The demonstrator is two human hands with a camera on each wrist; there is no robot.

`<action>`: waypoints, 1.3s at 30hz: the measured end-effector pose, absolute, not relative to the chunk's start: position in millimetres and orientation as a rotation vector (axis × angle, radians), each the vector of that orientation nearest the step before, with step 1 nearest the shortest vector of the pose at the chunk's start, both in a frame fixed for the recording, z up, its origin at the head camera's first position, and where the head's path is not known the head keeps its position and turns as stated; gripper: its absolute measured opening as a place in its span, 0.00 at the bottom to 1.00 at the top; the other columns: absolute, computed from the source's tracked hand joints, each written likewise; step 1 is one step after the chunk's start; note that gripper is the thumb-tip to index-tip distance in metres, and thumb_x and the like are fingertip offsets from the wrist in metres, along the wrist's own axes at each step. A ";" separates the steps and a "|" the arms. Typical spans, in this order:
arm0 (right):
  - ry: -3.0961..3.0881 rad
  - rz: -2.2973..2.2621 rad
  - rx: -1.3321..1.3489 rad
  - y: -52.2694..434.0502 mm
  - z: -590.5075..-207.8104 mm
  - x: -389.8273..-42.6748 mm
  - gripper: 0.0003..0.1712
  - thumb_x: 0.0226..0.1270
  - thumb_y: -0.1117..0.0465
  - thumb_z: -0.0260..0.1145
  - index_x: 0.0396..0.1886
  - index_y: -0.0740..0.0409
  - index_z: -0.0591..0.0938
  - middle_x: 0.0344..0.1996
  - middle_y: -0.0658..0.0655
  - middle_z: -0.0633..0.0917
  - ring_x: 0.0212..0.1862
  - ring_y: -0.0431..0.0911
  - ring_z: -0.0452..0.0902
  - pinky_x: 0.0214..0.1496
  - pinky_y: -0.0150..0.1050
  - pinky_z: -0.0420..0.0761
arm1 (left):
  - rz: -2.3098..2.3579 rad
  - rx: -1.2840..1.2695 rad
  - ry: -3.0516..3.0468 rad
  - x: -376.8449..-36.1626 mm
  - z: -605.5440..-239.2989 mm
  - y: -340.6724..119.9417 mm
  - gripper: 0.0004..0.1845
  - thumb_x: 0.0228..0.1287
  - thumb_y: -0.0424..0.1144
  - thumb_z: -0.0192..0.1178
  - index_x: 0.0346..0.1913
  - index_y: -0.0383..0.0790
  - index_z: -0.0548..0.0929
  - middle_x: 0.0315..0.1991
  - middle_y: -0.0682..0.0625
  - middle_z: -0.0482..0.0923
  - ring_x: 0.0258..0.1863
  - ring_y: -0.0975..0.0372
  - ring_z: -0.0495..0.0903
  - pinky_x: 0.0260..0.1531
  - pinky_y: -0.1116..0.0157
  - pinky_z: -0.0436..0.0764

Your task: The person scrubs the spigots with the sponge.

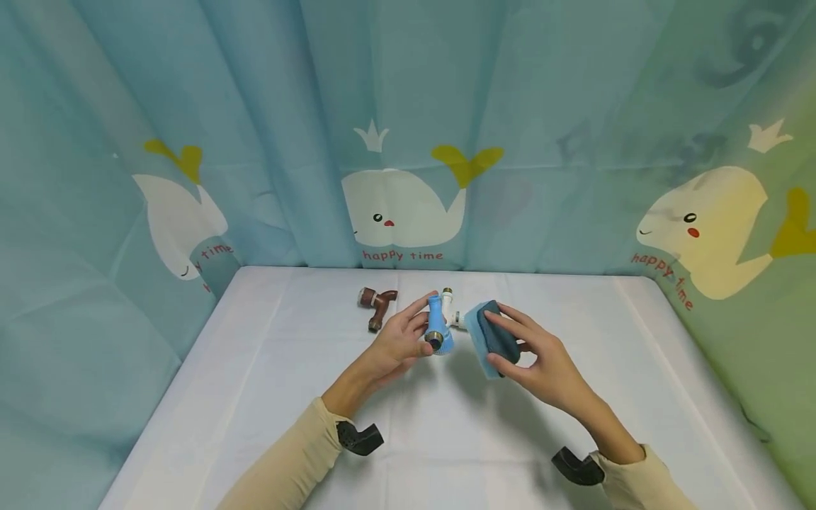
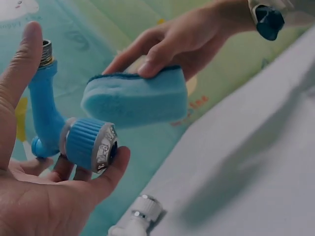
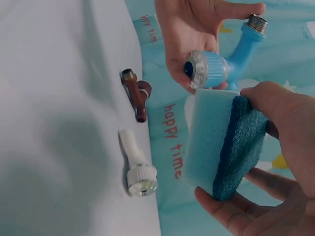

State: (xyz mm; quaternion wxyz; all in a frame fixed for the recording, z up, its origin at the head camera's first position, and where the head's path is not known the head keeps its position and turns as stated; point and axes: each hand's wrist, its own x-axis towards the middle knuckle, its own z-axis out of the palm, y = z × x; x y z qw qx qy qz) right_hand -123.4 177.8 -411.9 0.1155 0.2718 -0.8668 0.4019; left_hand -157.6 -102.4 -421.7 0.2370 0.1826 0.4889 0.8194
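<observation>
Head view: above the white table, the left hand is gripping a blue tap fitting between thumb and fingers, while the right hand is clasping a blue sponge just beside it. A white fitting and a brown fitting are lying on the table.

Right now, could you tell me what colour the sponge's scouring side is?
Dark teal-blue, on a light blue sponge; the right wrist view shows it best.
</observation>
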 end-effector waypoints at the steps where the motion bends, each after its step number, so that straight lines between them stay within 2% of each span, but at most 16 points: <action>1: -2.544 1.170 0.788 179.6 -412.9 -122.7 0.39 0.61 0.63 0.79 0.72 0.48 0.77 0.72 0.59 0.72 0.58 0.51 0.81 0.46 0.41 0.87 | 2.246 0.497 1.350 -157.8 -422.8 -102.6 0.73 0.37 0.52 0.84 0.83 0.38 0.47 0.72 0.35 0.62 0.66 0.56 0.68 0.57 0.67 0.77; 4: -2.553 1.162 0.771 184.6 -415.6 -121.2 0.39 0.61 0.64 0.78 0.72 0.48 0.77 0.72 0.59 0.72 0.57 0.52 0.81 0.46 0.42 0.87 | 2.242 0.479 1.413 -158.0 -425.4 -102.7 0.70 0.36 0.53 0.83 0.81 0.38 0.52 0.69 0.36 0.65 0.61 0.55 0.72 0.55 0.65 0.79; 6: -2.556 1.161 0.768 187.4 -416.7 -120.7 0.39 0.61 0.64 0.78 0.73 0.47 0.76 0.73 0.59 0.72 0.57 0.52 0.81 0.46 0.43 0.88 | 2.239 0.463 1.473 -157.7 -427.0 -103.1 0.61 0.42 0.50 0.83 0.78 0.37 0.59 0.64 0.37 0.70 0.56 0.55 0.76 0.51 0.63 0.82; 9: -2.557 1.160 0.763 191.0 -417.5 -120.3 0.39 0.61 0.64 0.78 0.73 0.47 0.76 0.73 0.58 0.72 0.57 0.51 0.82 0.47 0.40 0.87 | 2.208 0.471 1.577 -156.3 -428.2 -103.1 0.42 0.58 0.37 0.77 0.70 0.33 0.64 0.57 0.38 0.79 0.51 0.56 0.82 0.47 0.60 0.85; 12: -2.553 1.156 0.741 197.1 -418.1 -119.5 0.40 0.61 0.65 0.78 0.73 0.47 0.76 0.73 0.58 0.72 0.56 0.50 0.81 0.47 0.37 0.87 | 2.144 0.519 1.668 -154.6 -427.5 -101.2 0.30 0.65 0.25 0.68 0.65 0.31 0.65 0.51 0.35 0.85 0.47 0.57 0.86 0.46 0.58 0.86; 19: -2.558 1.130 0.671 212.6 -420.5 -117.7 0.40 0.60 0.66 0.78 0.73 0.47 0.76 0.72 0.60 0.73 0.55 0.51 0.81 0.47 0.30 0.84 | 2.060 0.599 1.802 -153.4 -422.1 -99.7 0.24 0.65 0.25 0.68 0.52 0.40 0.64 0.44 0.35 0.88 0.43 0.56 0.88 0.53 0.59 0.82; 21: -2.561 1.122 0.649 216.0 -421.3 -117.0 0.40 0.60 0.66 0.78 0.73 0.47 0.76 0.72 0.60 0.73 0.55 0.50 0.81 0.47 0.27 0.83 | 2.065 0.614 1.773 -153.0 -421.1 -99.3 0.22 0.68 0.25 0.65 0.49 0.41 0.61 0.45 0.32 0.87 0.40 0.55 0.89 0.52 0.55 0.84; 26: -2.560 1.129 0.629 220.1 -422.6 -115.9 0.40 0.60 0.66 0.78 0.72 0.47 0.77 0.72 0.60 0.73 0.55 0.45 0.81 0.48 0.24 0.81 | 2.108 0.600 1.646 -151.3 -419.0 -97.2 0.16 0.77 0.27 0.56 0.53 0.40 0.59 0.47 0.26 0.82 0.37 0.55 0.87 0.47 0.49 0.87; 30: -2.560 1.131 0.626 221.1 -423.6 -115.2 0.39 0.60 0.66 0.78 0.72 0.47 0.77 0.72 0.60 0.73 0.55 0.44 0.81 0.48 0.23 0.80 | 2.089 0.554 1.648 -149.7 -417.8 -97.9 0.13 0.84 0.39 0.46 0.61 0.38 0.59 0.53 0.27 0.78 0.45 0.53 0.84 0.52 0.54 0.85; 33: -2.563 1.134 0.623 221.7 -424.4 -114.8 0.40 0.60 0.66 0.78 0.72 0.47 0.77 0.72 0.59 0.73 0.55 0.43 0.81 0.49 0.23 0.80 | 2.085 0.496 1.597 -148.8 -417.0 -99.1 0.19 0.87 0.47 0.35 0.65 0.37 0.60 0.62 0.28 0.72 0.57 0.46 0.80 0.60 0.55 0.80; 36: -2.566 1.138 0.623 222.1 -425.6 -114.4 0.40 0.61 0.66 0.78 0.72 0.47 0.77 0.72 0.60 0.73 0.56 0.42 0.80 0.49 0.23 0.80 | 2.127 0.438 1.486 -148.8 -416.4 -100.1 0.23 0.87 0.46 0.29 0.69 0.32 0.60 0.69 0.28 0.65 0.68 0.39 0.70 0.68 0.53 0.73; 39: -2.567 1.140 0.625 222.5 -426.7 -113.8 0.40 0.61 0.66 0.78 0.72 0.47 0.77 0.72 0.60 0.73 0.57 0.40 0.79 0.49 0.23 0.80 | 2.168 0.433 1.380 -149.5 -415.1 -101.8 0.23 0.86 0.38 0.32 0.73 0.28 0.58 0.73 0.27 0.59 0.73 0.39 0.64 0.71 0.49 0.68</action>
